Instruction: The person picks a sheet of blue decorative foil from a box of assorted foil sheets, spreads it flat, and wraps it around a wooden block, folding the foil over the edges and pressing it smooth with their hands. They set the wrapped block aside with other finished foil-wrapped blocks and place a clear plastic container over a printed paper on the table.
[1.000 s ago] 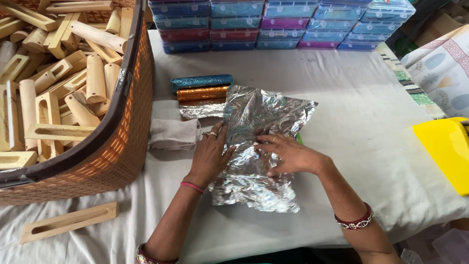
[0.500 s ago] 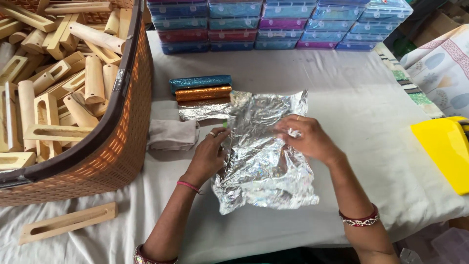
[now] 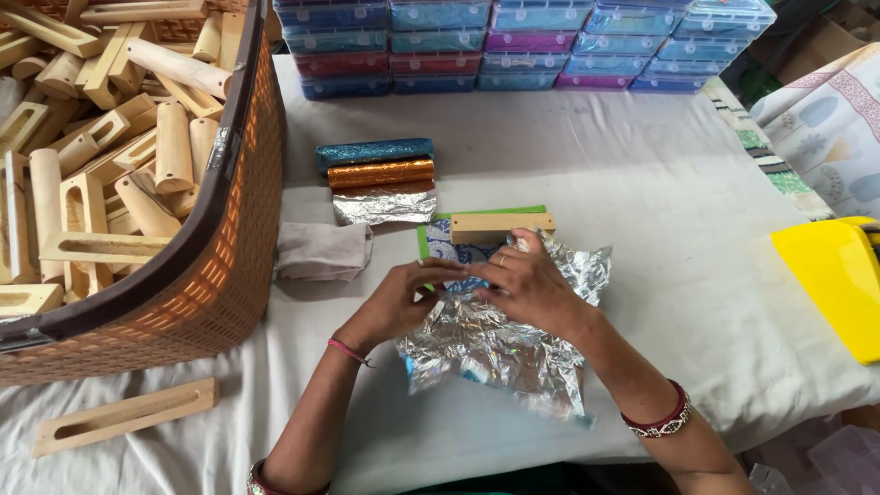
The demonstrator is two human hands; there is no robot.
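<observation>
My left hand (image 3: 401, 298) and my right hand (image 3: 527, 289) meet over a crumpled sheet of silver foil (image 3: 500, 348) on the white cloth. Both pinch the foil's upper edge, which is pulled toward me. Behind the foil lie a green card with a blue patterned piece (image 3: 440, 240) and a flat wooden block (image 3: 501, 226), now uncovered. Further back sit a blue glitter roll (image 3: 374, 152), an orange glitter roll (image 3: 380, 172) and a silver foil roll (image 3: 383, 205).
A large woven basket (image 3: 229, 266) full of wooden pieces stands at the left. A slotted wooden block (image 3: 124, 415) lies by the front edge, a grey cloth (image 3: 323, 250) near the basket. Stacked plastic boxes (image 3: 522, 41) line the back; a yellow object (image 3: 830, 280) sits right.
The foil lay spread flat over the card and block; both hands have gathered and drawn it toward me, uncovering the wooden block and green card.
</observation>
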